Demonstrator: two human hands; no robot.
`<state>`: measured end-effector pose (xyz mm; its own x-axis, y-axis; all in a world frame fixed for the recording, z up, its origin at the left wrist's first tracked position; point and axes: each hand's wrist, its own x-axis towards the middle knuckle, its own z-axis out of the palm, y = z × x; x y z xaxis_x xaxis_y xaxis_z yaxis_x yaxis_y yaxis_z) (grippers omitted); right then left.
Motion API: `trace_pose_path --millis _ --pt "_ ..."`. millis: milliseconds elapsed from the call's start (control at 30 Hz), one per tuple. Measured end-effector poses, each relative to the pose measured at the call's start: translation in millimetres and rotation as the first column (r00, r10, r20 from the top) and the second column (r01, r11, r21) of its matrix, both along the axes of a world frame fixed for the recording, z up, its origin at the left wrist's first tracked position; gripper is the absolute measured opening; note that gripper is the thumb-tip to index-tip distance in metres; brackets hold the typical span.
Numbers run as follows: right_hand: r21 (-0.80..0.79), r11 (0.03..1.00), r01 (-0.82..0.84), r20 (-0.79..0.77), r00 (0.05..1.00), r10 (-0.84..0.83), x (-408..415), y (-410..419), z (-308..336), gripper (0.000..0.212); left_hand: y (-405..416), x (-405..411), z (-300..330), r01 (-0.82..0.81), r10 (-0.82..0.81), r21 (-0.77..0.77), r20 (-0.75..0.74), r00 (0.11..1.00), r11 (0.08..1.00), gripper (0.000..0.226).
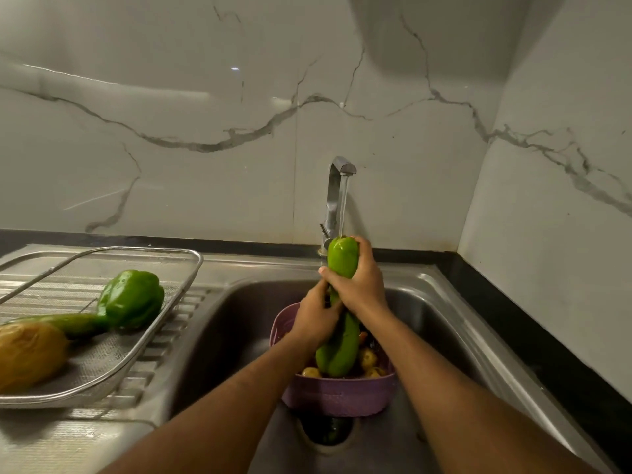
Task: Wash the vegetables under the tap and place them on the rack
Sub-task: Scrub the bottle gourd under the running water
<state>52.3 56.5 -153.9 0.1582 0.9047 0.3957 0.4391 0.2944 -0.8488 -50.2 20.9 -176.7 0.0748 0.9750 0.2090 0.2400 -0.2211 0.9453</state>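
Dim warm light; glare streaks on wall (205, 94) up-left of my fingers (355, 282), soft blur throughout, wide-angle bending at edges, forearms shadowed.

No readable text, labels, brands, numbers or signs anywhere in the view.
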Motion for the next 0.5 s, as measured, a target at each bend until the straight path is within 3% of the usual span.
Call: trace_pose_path --millis 133,267,367,500 --pt "-0.159 0.973 -0.168 -0.368 0.924 0.099 4 6 -3 0.043 1 5 -1 -0.027 0.033 -0.054 0.122 0.992 0.998 0.035" --pt "-0.212 0.912 -0.352 -0.480 0.850 0.216 10 2 -1 0.055 2 2 0 -0.068 0.079 -0.066 0.190 0.979 0.996 0.042" --pt "-0.324 0.798 -0.508 -0.566 0.780 0.267 17 -6 -11 0.058 3 -3 2 -0.057 0.068 -0.056 0.203 0.977 0.997 0.033" --pt "-0.363 0.668 -0.649 -0.631 0.699 0.336 37 -16 -20 0.045 -4 -4 0 0.018 -0.004 -0.071 0.198 0.980 0.997 0.026"
